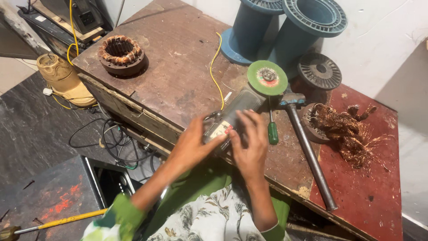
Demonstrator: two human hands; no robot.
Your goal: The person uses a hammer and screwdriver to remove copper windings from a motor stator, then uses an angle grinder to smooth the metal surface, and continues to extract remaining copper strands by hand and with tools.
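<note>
Green is the grinding disc (267, 77) on the angle grinder (232, 117) that lies at the near edge of a worn wooden workbench (178, 67), seen from the head camera. Both hands are on the tool's grey body: the left hand (192, 143) grasps it from the near left side with the thumb over the top, and the right hand (249, 143) rests its fingers over the body from the right, closed loosely around it. A yellow cable (216, 76) runs from the grinder across the bench. Just beside the right hand lies a screwdriver with a green handle (272, 132), and next to that a long metal hammer (307, 151) pointing toward the near edge. A tangle of copper wire (345, 131) sits on the red part of the bench, well apart from the hands. At the far left corner rests a wound motor stator (121, 53), and two blue spools (285, 27) stand against the wall behind the disc
</note>
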